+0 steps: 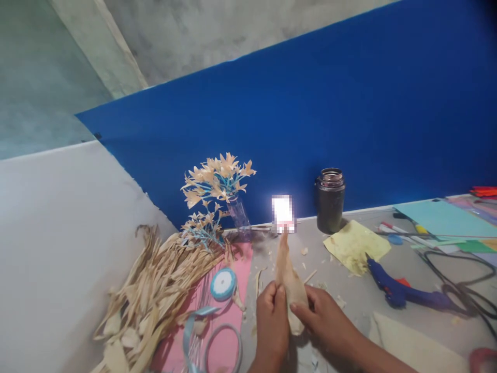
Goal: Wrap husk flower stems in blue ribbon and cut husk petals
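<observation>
A dried corn husk stands upright between my two hands over the table, its narrow tip pointing away from me. My left hand grips its left edge, thumb on top. On the opposite side, the thumb and fingers of my right hand pinch the lower part of the same husk. Left of my hands is a roll of light-blue ribbon, on a pink sheet. A heap of more dried husks spreads at the far left.
Husk flowers stand in a clear vase by the blue board. A dark flask is at the back. To the right lie a yellow paper, a blue glue gun with its dark cord, and coloured sheets.
</observation>
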The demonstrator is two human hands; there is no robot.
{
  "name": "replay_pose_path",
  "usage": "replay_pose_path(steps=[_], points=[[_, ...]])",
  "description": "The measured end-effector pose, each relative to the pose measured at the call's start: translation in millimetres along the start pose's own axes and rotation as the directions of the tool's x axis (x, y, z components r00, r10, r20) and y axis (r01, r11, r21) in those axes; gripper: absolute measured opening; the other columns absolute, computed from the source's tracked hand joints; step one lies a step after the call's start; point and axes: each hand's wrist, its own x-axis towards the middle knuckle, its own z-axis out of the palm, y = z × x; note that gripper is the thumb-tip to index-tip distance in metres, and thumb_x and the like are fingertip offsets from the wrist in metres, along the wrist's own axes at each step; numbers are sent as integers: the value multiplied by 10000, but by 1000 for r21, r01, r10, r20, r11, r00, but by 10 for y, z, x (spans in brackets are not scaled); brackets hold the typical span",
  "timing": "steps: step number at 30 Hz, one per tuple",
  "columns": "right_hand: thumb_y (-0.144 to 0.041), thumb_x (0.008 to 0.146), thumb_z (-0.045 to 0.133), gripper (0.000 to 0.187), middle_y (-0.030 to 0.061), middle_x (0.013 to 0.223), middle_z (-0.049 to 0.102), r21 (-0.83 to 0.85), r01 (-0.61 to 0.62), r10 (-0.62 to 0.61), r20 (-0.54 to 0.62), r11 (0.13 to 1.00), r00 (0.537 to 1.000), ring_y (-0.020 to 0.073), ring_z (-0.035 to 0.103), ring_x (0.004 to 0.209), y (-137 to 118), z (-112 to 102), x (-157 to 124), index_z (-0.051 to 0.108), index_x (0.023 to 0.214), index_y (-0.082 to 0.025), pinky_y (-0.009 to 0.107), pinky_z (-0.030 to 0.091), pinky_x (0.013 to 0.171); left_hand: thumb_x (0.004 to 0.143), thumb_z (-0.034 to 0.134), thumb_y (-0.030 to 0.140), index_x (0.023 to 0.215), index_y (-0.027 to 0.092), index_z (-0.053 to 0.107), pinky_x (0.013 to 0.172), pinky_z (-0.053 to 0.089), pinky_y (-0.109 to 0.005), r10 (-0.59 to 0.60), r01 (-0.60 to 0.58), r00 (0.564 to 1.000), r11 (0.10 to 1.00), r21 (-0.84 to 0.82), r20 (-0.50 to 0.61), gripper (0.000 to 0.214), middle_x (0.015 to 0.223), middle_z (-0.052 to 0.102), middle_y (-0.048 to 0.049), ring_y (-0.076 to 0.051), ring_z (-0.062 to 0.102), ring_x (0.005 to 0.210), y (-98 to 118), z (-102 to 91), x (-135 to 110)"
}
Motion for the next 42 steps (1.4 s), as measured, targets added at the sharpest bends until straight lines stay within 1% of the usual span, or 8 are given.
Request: replay_pose_path(steps=[3, 10, 17, 22, 25, 35, 39, 42], points=[[-298, 830, 533, 194, 46, 749, 693, -14, -41, 39, -88, 999, 995, 202, 612, 697, -61, -50, 4, 646, 767, -153, 275, 442, 630, 787, 705, 510, 737, 192, 627, 612, 495, -266, 70, -69, 998, 995, 77, -3, 332, 705, 575, -26, -165, 532, 681, -5, 64, -45], [-309, 825, 517, 194, 11, 691, 627, 17, -71, 72, -118, 997, 990, 160, 547, 630, -154, -189, -2, 609, 732, -165, 253, 405, 592, 696, 780, 421, 937, 112, 658, 454, 476, -256, -234, 255, 913, 967, -20, 334, 410, 671, 582, -10, -109, 521, 451, -64, 69, -87], [-328, 767, 586, 176, -44, 594, 518, 76, -113, 117, -42, 991, 992, 127, 477, 558, -150, -152, 3, 553, 669, -186, 232, 352, 518, 741, 750, 412, 814, 126, 672, 387, 356, -195, -92, 80, 985, 993, 84, 145, 305, 504, 512, 33, -78, 433, 386, -55, 9, 0], [-293, 770, 543, 118, -54, 557, 547, 108, -134, 139, -41, 985, 989, 139, 507, 521, -136, -138, -9, 503, 683, -224, 238, 366, 501, 708, 771, 395, 906, 138, 653, 499, 482, -254, -141, 160, 965, 985, -71, 221, 346, 683, 648, -27, -116, 554, 497, -17, 32, -46], [-245, 801, 503, 103, -62, 571, 541, 42, -62, 64, -50, 997, 997, 136, 501, 540, -130, -150, -14, 477, 702, -232, 234, 361, 516, 680, 788, 374, 827, 134, 642, 510, 486, -273, -147, 173, 950, 982, -73, 275, 317, 588, 608, -12, -126, 538, 485, 17, 43, -46], [-144, 817, 533, 132, -79, 608, 555, -49, -74, 76, 42, 996, 996, 111, 502, 554, -240, -248, 43, 590, 921, -201, 204, 356, 551, 609, 843, 360, 855, 130, 677, 482, 453, -236, -245, 261, 955, 963, -75, 169, 376, 687, 668, -17, -113, 553, 511, 68, -28, 4], [-280, 855, 607, 202, -39, 668, 619, -285, -17, 23, 15, 958, 1000, 142, 546, 621, -477, -451, -68, 632, 1043, -211, 226, 338, 578, 570, 871, 344, 805, 135, 659, 435, 394, -208, -267, 280, 952, 957, -80, 148, 379, 640, 632, 11, -89, 503, 468, 96, -83, 82], [-324, 919, 512, 217, 30, 738, 678, -581, 26, -85, -74, 814, 994, 178, 556, 659, -583, -844, -408, 663, 801, -223, 277, 331, 620, 572, 870, 356, 698, 131, 627, 412, 369, -208, -256, 266, 954, 963, -44, 157, 355, 550, 574, 19, -90, 475, 449, 115, -132, 117]])
